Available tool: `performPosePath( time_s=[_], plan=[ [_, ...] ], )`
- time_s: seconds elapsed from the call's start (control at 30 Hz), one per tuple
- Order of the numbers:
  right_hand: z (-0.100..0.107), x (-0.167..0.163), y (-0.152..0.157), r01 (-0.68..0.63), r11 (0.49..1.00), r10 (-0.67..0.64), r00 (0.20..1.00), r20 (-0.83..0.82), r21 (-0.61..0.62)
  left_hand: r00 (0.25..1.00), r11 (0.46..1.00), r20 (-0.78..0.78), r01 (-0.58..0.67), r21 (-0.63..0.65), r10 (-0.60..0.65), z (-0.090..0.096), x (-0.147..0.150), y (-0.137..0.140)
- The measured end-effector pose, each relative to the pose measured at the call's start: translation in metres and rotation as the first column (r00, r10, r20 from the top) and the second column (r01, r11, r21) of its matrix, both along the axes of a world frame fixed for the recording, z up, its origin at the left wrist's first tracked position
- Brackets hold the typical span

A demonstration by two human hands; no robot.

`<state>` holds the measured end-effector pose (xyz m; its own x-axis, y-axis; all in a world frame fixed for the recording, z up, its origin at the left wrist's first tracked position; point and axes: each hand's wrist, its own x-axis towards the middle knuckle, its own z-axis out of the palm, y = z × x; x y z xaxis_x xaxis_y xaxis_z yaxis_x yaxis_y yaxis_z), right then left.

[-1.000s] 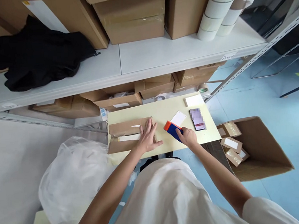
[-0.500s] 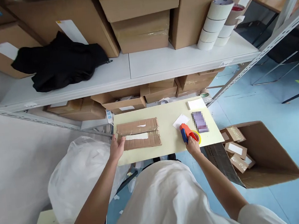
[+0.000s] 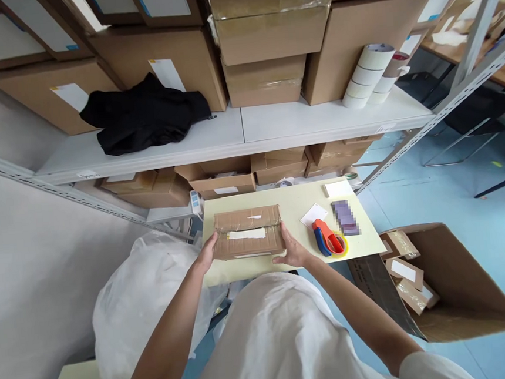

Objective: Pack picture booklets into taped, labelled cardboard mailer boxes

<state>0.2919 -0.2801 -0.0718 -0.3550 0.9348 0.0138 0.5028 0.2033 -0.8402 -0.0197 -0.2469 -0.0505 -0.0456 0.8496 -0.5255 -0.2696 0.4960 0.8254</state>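
Between my two hands is a brown cardboard box (image 3: pixel 249 247), taped across its top, with a torn white paper patch on it. My left hand (image 3: pixel 207 253) presses on its left side. On the right side, my right hand (image 3: pixel 293 248) lies against the box's edge, thumb toward the near side. An orange and blue tape dispenser (image 3: pixel 325 237) with a yellow-edged roll lies on the pale table (image 3: pixel 293 200) to the right of my right hand. A white card (image 3: pixel 313 215) and a blurred purple item (image 3: pixel 345 217) are beyond it.
A big open carton (image 3: pixel 468 288) with several small boxes stands on the floor at right. A white plastic bag (image 3: pixel 142 299) bulges at left. Behind the table, a shelf (image 3: pixel 273 125) bears cartons, black cloth (image 3: pixel 149 116) and tape rolls (image 3: pixel 366 76).
My right hand has let go of the tape dispenser, which now lies on the table, and has moved left to the box. The box now shows its near side. The head view has shifted.
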Motion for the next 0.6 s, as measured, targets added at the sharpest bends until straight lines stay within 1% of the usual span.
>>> performPosePath(
  time_s=[0.07,0.13,0.23,0.33,0.4,0.47,0.6],
  plan=[
    [-0.005,-0.008,0.004,0.059,0.998,-0.06,0.997,-0.047,-0.028,1.0,1.0,0.018,-0.002,-0.018,0.002,-0.004,0.002,-0.002],
    [-0.009,-0.008,0.008,0.137,0.988,-0.142,0.988,-0.06,-0.074,0.999,1.0,0.038,0.003,-0.001,-0.003,-0.008,0.004,-0.004],
    [-0.013,0.001,0.011,0.223,0.966,-0.233,0.97,-0.064,-0.133,0.994,0.997,0.094,0.051,0.049,-0.056,-0.014,0.01,-0.007],
    [-0.022,0.013,0.006,0.247,0.961,-0.261,0.959,-0.111,-0.126,0.983,0.982,0.123,0.118,0.15,-0.137,-0.021,0.011,-0.012],
    [-0.029,0.021,-0.002,0.231,0.962,-0.251,0.957,-0.143,-0.142,0.981,0.956,0.074,0.157,0.246,-0.181,-0.027,0.006,-0.017],
    [-0.037,0.028,-0.009,0.208,0.961,-0.237,0.96,-0.153,-0.181,0.977,0.931,-0.006,0.206,0.3,-0.214,-0.034,-0.001,-0.025],
    [-0.045,0.032,-0.014,0.213,0.953,-0.242,0.963,-0.116,-0.217,0.954,0.918,-0.176,0.284,0.278,-0.242,-0.047,-0.008,-0.037]
  ],
)
